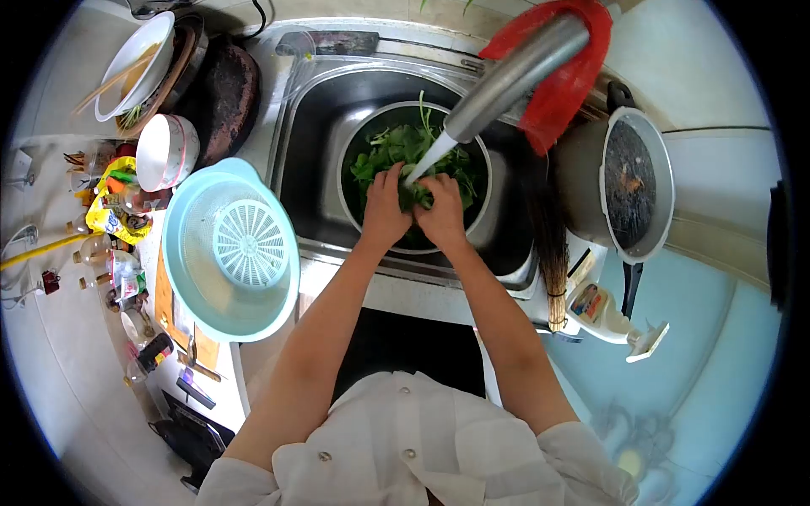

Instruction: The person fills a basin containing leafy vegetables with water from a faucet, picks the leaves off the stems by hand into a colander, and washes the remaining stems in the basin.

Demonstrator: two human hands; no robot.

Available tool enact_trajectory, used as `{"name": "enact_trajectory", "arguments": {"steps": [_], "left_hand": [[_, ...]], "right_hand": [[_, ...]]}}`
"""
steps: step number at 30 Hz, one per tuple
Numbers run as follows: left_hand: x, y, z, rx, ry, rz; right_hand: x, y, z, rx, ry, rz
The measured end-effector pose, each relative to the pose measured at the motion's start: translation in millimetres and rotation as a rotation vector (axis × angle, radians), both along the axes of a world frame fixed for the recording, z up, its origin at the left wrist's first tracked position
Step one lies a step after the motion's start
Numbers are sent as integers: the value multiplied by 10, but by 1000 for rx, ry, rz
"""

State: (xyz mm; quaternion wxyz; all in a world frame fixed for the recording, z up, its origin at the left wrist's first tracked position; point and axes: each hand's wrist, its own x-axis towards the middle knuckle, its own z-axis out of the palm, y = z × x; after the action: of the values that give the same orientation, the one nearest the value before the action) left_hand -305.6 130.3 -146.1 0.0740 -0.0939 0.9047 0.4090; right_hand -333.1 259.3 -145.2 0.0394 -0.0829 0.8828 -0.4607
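Near the centre of the frame, the left hand (386, 207) and the right hand (441, 211) are close together, thumbs side by side, fingers curled around a bunch of leafy greens (391, 145); leaves show between them, though some of the fingertips are hidden. The rest of the greens lie spread in a round metal bowl (485, 204), a few thin stems poking up at its upper edge. The bowl stands inside the steel sink (314, 126), at the upper middle of the frame. From the upper right a metal faucet (519, 76) slants down towards the hands, and a white stream of water (432, 153) runs from its tip to the fingers and leaves. A red bag (574, 80) hangs around the faucet's upper part

At centre left, a pale blue colander (180, 223) sits just beside the sink, on the bench (405, 295). Above it is a patterned white bowl (160, 152), and in the upper left corner another white dish (160, 34) with chopsticks (105, 88) across its rim. A yellow packet (105, 218) lies among small bottles along the left side. Right of the sink are a bundled brush (554, 261), a grey pot (582, 181) tilted on its side and, below, a white bottle (601, 314)
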Motion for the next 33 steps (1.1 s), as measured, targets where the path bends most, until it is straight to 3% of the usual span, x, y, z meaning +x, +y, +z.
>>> {"name": "enact_trajectory", "arguments": {"steps": [2, 3, 4, 6, 8, 10, 12, 14, 15, 20, 22, 24, 27, 28, 30, 32, 33], "left_hand": [[6, -2, -75, 252, 25, 90], [-32, 162, -155, 568, -227, 331], [-66, 221, -12, 561, -230, 332], [-166, 389, 268, 1174, -426, 653], [-150, 363, 127, 1225, -458, 739], [-207, 134, 7, 1457, -323, 576], [-196, -135, -131, 1543, -542, 679], [-207, -94, -193, 1519, -513, 641], [-257, -31, -201, 1501, -495, 634], [92, 8, -81, 1446, -417, 736], [99, -22, 14, 1420, -385, 701], [56, -35, 32, 1376, -342, 732], [-35, -165, 82, 1532, -292, 762], [-52, -237, 85, 1529, -292, 763], [-85, -326, 83, 1359, -301, 646], [-89, -249, 289, 1325, -275, 712], [-110, -221, 302, 977, -312, 729]], "right_hand": [[40, -7, -3, 1, -33, -17], [30, 55, -19, -73, -62, -191], [5, 42, -81, -149, -100, -340], [-67, -157, -158, -317, -18, -385], [46, -273, -165, -308, -62, -328], [154, -428, -49, -392, -69, -342], [249, -579, 30, -558, -141, -304], [306, -711, 319, -417, -95, -308], [146, -694, 268, -166, -103, -271], [53, -534, 7, -233, -183, -226], [-21, -508, -140, -260, -45, -452], [-58, -474, -296, -188, 17, -488], [-86, -350, -308, -473, -388, -513], [-102, -296, -242, -476, -389, -513], [-137, -192, -86, -612, -434, -492], [-142, -151, 76, -646, -509, -472], [-149, -153, 13, -520, -322, -456]]}}
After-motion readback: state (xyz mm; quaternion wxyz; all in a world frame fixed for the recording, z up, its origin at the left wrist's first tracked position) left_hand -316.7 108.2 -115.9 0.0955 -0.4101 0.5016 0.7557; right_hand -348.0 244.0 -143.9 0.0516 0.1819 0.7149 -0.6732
